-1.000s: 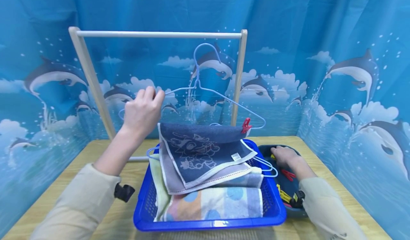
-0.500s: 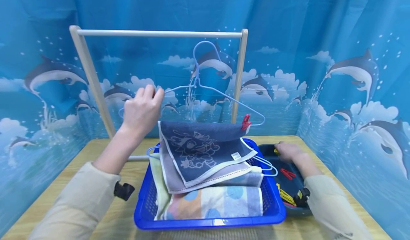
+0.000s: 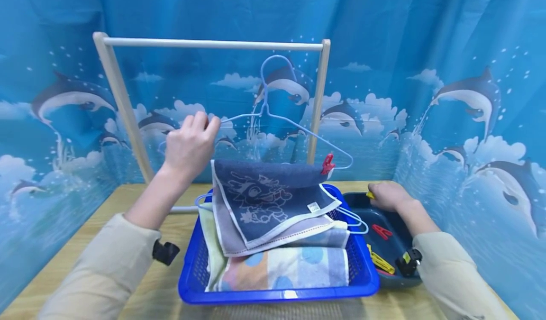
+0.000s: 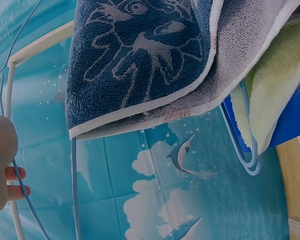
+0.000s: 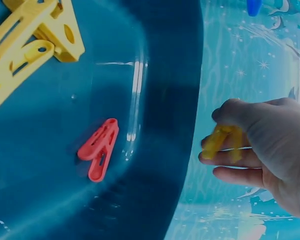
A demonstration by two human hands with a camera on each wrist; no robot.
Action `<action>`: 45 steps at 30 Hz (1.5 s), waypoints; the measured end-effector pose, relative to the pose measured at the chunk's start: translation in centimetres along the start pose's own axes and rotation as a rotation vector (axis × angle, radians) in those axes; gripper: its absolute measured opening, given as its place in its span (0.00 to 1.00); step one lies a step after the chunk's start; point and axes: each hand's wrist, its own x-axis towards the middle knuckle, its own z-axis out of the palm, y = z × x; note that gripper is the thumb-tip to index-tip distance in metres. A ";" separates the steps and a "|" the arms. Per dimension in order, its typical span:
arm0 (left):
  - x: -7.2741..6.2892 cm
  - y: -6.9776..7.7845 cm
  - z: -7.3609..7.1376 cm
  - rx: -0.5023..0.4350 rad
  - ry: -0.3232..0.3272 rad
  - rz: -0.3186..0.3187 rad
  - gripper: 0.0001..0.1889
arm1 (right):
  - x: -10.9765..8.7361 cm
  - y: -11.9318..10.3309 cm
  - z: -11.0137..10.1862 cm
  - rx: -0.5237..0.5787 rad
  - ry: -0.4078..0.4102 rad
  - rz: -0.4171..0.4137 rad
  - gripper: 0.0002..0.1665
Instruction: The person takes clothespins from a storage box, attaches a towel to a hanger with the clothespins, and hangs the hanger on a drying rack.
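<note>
My left hand [image 3: 191, 144] grips the left shoulder of a light blue wire hanger [image 3: 298, 126] and holds it up over the basket. Folded across its lower bar is a dark blue towel [image 3: 264, 201] with a grey reverse side. A red clothespin [image 3: 327, 164] clips the towel's right end to the bar. Between thumb and fingers, my right hand [image 5: 270, 150] pinches a yellow clothespin [image 5: 223, 142], above the far side of a dark teal tub [image 3: 384, 215]. Inside that tub lie a red clothespin [image 5: 101, 149] and several yellow clothespins [image 5: 30, 40].
Below the raised towel a blue basket [image 3: 277, 297] holds a patterned towel [image 3: 294, 268], a yellow-green towel [image 3: 208, 234] and more hangers [image 3: 360, 225]. A wooden rack [image 3: 213, 44] with a white rail stands behind it. Dolphin-print curtains [image 3: 448, 35] enclose the wooden table [image 3: 141, 282].
My right hand has risen from inside the tub to its far edge with the yellow clothespin and come slightly right. The left hand keeps its grip on the hanger, almost unmoved.
</note>
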 end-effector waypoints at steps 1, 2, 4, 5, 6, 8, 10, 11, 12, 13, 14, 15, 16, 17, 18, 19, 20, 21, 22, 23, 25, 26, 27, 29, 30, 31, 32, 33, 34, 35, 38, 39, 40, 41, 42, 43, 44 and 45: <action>0.0 0.0 0.0 0.000 0.001 0.001 0.05 | 0.0 0.0 -0.1 0.020 0.004 0.002 0.06; 0.0 0.0 0.0 0.000 0.001 0.001 0.04 | 0.0 0.0 -0.1 0.038 0.008 0.003 0.06; -0.1 0.1 0.0 -0.001 -0.001 -0.002 0.04 | -0.1 0.0 -0.3 0.068 0.027 -0.002 0.04; -0.1 0.1 0.0 -0.002 -0.003 -0.004 0.04 | -0.1 0.0 -0.4 0.073 0.039 -0.008 0.04; -0.1 0.1 0.0 -0.003 -0.006 -0.006 0.04 | -0.1 0.0 -0.5 0.076 0.055 -0.014 0.03; -0.2 0.1 -0.1 -0.004 -0.010 -0.009 0.04 | -0.3 0.0 -0.7 0.080 0.086 -0.021 0.02; -0.2 0.1 -0.1 -0.005 -0.013 -0.011 0.05 | -0.4 -0.1 -1.1 0.104 0.116 -0.021 0.05; -0.2 0.1 -0.1 -0.005 -0.015 -0.012 0.05 | -0.5 -0.1 -1.3 0.117 0.125 -0.012 0.07; -0.2 0.1 -0.1 -0.006 -0.015 -0.012 0.05 | -0.6 -0.1 -1.5 0.135 0.132 -0.003 0.09; -0.2 0.0 -0.1 -0.006 -0.014 -0.012 0.05 | -0.6 -0.2 -1.7 0.153 0.134 0.007 0.12; -0.2 0.0 -0.1 -0.006 -0.013 -0.012 0.05 | -0.7 -0.2 -1.9 0.171 0.132 0.016 0.14; -0.2 0.0 -0.1 -0.006 -0.011 -0.011 0.05 | -0.8 -0.2 -2.1 0.184 0.129 0.026 0.16; -0.2 0.0 -0.1 -0.006 -0.008 -0.010 0.05 | -0.9 -0.2 -2.3 0.190 0.126 0.034 0.18; -0.2 0.0 -0.1 -0.007 -0.005 -0.009 0.05 | -0.9 -0.2 -2.5 0.195 0.121 0.045 0.19; -0.2 0.0 -0.1 -0.007 -0.002 -0.007 0.05 | -1.0 -0.2 -2.6 0.204 0.115 0.052 0.20; -0.1 0.0 -0.1 -0.005 0.001 -0.005 0.05 | -1.0 -0.2 -2.8 0.213 0.111 0.062 0.21; -0.1 -0.1 -0.1 -0.002 0.002 -0.003 0.05 | -1.1 -0.2 -3.0 0.216 0.108 0.070 0.22; -0.1 -0.1 -0.1 -0.001 0.004 -0.001 0.05 | -1.2 -0.2 -3.1 0.218 0.110 0.080 0.22; -0.1 -0.1 -0.1 0.001 0.005 0.000 0.05 | -1.2 -0.2 -3.3 0.220 0.112 0.091 0.23; 0.0 -0.1 -0.1 0.004 0.004 0.001 0.05 | -1.3 -0.2 -3.5 0.225 0.114 0.102 0.23; 0.0 -0.1 -0.2 0.007 -0.001 0.000 0.05 | -1.4 -0.3 -3.9 0.229 0.124 0.120 0.24; -0.1 -0.1 -0.2 0.007 -0.004 -0.002 0.05 | -1.5 -0.4 -4.1 0.231 0.129 0.126 0.24; -0.1 -0.1 -0.2 0.004 -0.009 -0.006 0.05 | -1.6 -0.5 -4.3 0.237 0.133 0.131 0.24; -0.2 0.0 -0.2 0.000 -0.019 -0.011 0.06 | -1.7 -0.7 -4.6 0.256 0.137 0.141 0.24; -0.3 0.0 -0.1 -0.004 -0.024 -0.014 0.06 | -1.8 -0.8 -4.8 0.264 0.140 0.144 0.23; -0.3 0.0 -0.1 -0.006 -0.028 -0.016 0.06 | -1.9 -0.9 -5.0 0.271 0.145 0.145 0.23; -0.4 0.1 -0.1 -0.007 -0.032 -0.016 0.06 | -1.9 -1.0 -5.2 0.276 0.152 0.146 0.23; -0.4 0.1 0.0 -0.007 -0.034 -0.017 0.06 | -2.0 -1.1 -5.4 0.281 0.160 0.145 0.22; -0.5 0.1 0.0 -0.006 -0.036 -0.015 0.06 | -2.1 -1.1 -5.5 0.285 0.172 0.141 0.22; -0.5 0.1 0.0 -0.005 -0.037 -0.014 0.06 | -2.1 -1.2 -5.7 0.289 0.188 0.133 0.21; -0.5 0.2 0.1 -0.002 -0.031 -0.011 0.06 | -2.3 -1.3 -6.1 0.304 0.252 0.100 0.16; -0.5 0.1 0.1 -0.002 -0.029 -0.010 0.06 | -2.3 -1.4 -6.3 0.306 0.277 0.086 0.14; -0.5 0.1 0.1 -0.004 -0.027 -0.010 0.06 | -2.4 -1.5 -6.4 0.306 0.305 0.071 0.13; -0.4 0.1 0.1 -0.006 -0.026 -0.011 0.06 | -2.4 -1.5 -6.6 0.308 0.338 0.056 0.11; -0.4 0.1 0.1 -0.007 -0.026 -0.013 0.06 | -2.5 -1.6 -6.7 0.304 0.371 0.042 0.09; -0.4 0.1 0.1 -0.008 -0.029 -0.015 0.06 | -2.5 -1.7 -6.8 0.299 0.404 0.027 0.08; -0.3 0.0 0.1 -0.008 -0.032 -0.018 0.06 | -2.5 -1.8 -7.0 0.292 0.443 0.006 0.07; -0.3 0.0 0.1 -0.009 -0.034 -0.021 0.07 | -2.4 -1.9 -7.1 0.284 0.486 -0.019 0.06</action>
